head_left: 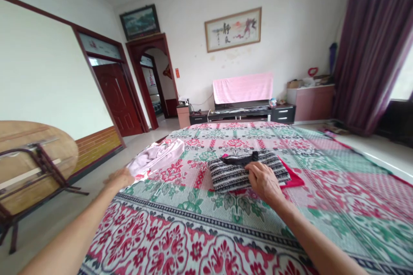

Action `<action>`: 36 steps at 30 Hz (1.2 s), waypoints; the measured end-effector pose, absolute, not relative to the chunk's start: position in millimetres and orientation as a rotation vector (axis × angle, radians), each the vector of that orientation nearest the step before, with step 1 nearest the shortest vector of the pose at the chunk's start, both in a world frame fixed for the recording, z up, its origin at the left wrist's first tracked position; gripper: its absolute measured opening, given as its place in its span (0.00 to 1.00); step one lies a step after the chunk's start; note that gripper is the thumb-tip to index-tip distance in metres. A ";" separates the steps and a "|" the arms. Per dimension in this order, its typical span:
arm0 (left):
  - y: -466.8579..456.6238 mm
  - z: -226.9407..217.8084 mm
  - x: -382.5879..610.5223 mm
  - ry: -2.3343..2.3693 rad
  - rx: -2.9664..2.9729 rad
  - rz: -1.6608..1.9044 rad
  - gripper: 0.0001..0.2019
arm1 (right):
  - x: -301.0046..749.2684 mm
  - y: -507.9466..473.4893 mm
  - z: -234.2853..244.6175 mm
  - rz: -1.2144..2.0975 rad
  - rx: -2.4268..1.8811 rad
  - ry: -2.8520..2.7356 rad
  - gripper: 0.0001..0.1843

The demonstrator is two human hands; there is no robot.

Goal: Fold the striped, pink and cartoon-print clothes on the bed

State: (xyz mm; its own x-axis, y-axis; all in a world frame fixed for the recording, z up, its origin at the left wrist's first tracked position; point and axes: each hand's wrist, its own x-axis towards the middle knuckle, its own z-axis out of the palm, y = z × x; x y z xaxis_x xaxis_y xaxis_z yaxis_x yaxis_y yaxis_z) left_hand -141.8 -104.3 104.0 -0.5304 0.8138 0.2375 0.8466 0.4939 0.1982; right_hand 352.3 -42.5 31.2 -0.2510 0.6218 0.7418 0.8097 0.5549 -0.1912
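Note:
A folded black-and-white striped knit top (229,177) with a black neckband lies on the patterned bedspread (193,204). My right hand (265,181) is on its near right part, fingers bent together at the cloth below the neckband. Bright red cloth (294,177) sticks out from under the top on the right. To the left, a crumpled pale pink garment (158,157) is spread near the bedspread's left edge. My left hand (121,178) is closed at its near left corner; the fingertips are partly hidden and a little blurred.
A folded round wooden table (38,146) with metal legs leans at the left. Beyond the bed stands a low black TV cabinet (238,114), with a pink cloth (243,88) draped over the screen on it. A purple curtain (364,51) hangs at the right.

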 end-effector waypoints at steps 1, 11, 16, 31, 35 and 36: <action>-100.8 107.1 -129.9 -2.622 -1.411 -0.408 0.14 | 351.9 -42.5 31.2 -0.289 -1.154 -1.974 0.12; -53.5 76.9 35.2 -2.344 -2.087 -0.737 0.17 | 349.4 -43.6 26.0 -0.298 -1.194 -1.908 0.14; -31.4 68.7 96.5 -2.256 -2.253 -1.006 0.18 | 349.6 -45.1 22.5 -0.265 -1.177 -1.880 0.14; -50.4 77.7 131.8 -1.786 -2.242 -1.295 0.10 | 346.0 -44.6 18.3 -0.233 -1.190 -1.788 0.17; -72.1 73.5 132.7 -1.513 -2.354 -1.414 0.10 | 346.4 -43.4 19.0 -0.265 -1.165 -1.797 0.23; -75.9 69.5 132.8 -1.457 -2.370 -1.413 0.10 | 346.4 -43.8 19.9 -0.279 -1.162 -1.812 0.24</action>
State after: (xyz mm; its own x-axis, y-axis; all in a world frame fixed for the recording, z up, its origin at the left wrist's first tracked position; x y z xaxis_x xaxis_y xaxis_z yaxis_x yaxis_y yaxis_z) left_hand 132.8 -75.9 69.5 0.1540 0.6999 0.6974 0.7190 -0.5636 0.4068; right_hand 346.4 -43.8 19.9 -0.1158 0.5928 0.7970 0.8051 0.5259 -0.2743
